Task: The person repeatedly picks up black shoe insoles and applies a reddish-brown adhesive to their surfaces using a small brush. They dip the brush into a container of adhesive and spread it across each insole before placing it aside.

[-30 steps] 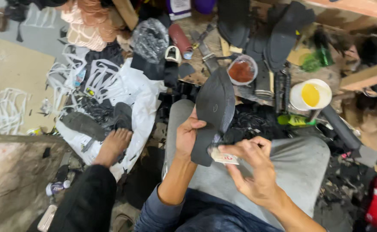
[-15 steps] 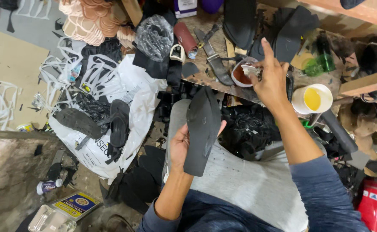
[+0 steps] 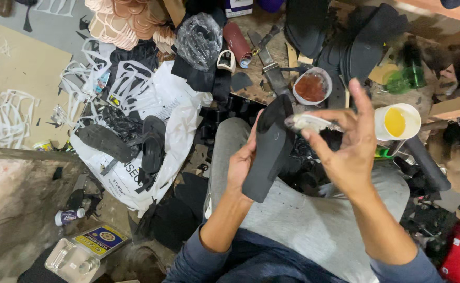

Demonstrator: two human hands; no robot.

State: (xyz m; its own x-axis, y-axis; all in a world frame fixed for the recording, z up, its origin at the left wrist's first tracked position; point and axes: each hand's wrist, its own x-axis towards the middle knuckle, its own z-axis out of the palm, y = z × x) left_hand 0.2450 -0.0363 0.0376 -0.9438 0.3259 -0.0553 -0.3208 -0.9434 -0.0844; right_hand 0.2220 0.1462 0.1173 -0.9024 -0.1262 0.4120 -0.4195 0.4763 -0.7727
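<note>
White printed sack [image 3: 151, 105], bowl of red-brown paste [image 3: 312, 86], cup of yellow liquid [image 3: 396, 121], green bottle [image 3: 404, 78].

The sole [image 3: 269, 152] stood tilted over the lap [image 3: 314, 220], held in the left hand [image 3: 241, 165] from its left edge. The right hand [image 3: 348, 141] was just right of it, its fingers [image 3: 319, 142] pinching a brush [image 3: 309, 122] near the sole's far end. Beyond the brush lay a bowl [image 3: 311, 86]; a cup [image 3: 396, 121] stood right of the hand. A bag [image 3: 151, 105] lay on the floor to the left, with sandals [image 3: 151, 144] on it.
</note>
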